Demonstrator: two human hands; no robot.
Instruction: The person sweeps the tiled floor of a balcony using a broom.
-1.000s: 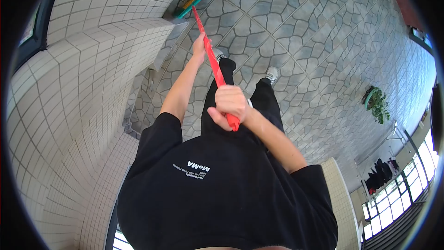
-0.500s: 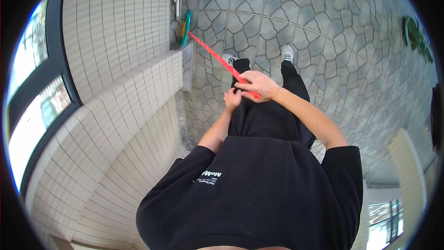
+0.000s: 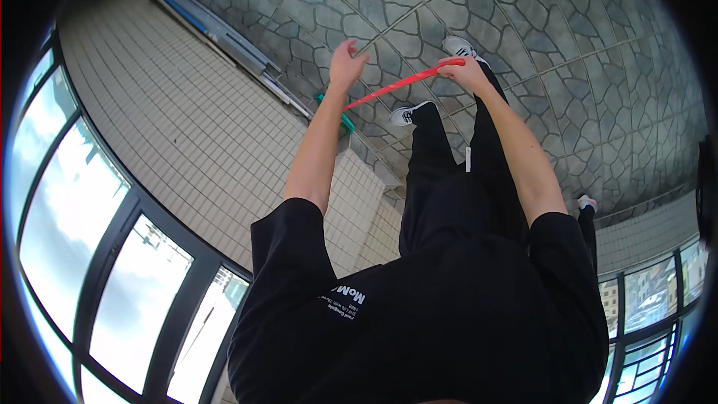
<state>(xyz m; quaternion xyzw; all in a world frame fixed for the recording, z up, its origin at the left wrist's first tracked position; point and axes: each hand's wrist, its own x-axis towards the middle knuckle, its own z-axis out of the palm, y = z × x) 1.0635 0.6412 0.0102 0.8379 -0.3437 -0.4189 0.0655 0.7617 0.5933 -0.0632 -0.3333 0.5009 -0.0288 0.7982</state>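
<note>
A broom with a red handle (image 3: 396, 85) is in my right hand (image 3: 465, 75), whose fingers wrap round the handle's upper end. From there the handle slants down to the left, toward a green broom head (image 3: 348, 123) near the wall's base. My left forearm crosses in front of part of that head. My left hand (image 3: 347, 67) is raised off the handle, with fingers apart and slightly curled, and nothing shows in it.
Long poles and a blue-edged flat item (image 3: 217, 26) lie along the foot of the tiled wall (image 3: 179, 112). Stone-patterned paving (image 3: 538, 45) spreads ahead and right. Another person's leg and shoe (image 3: 588, 203) show at the right. Large windows (image 3: 142, 299) are at the left.
My left hand has come away from beside the right hand and moved forward. My right hand has carried the handle's top forward and right. The view has turned, showing more windows and the wall-side poles.
</note>
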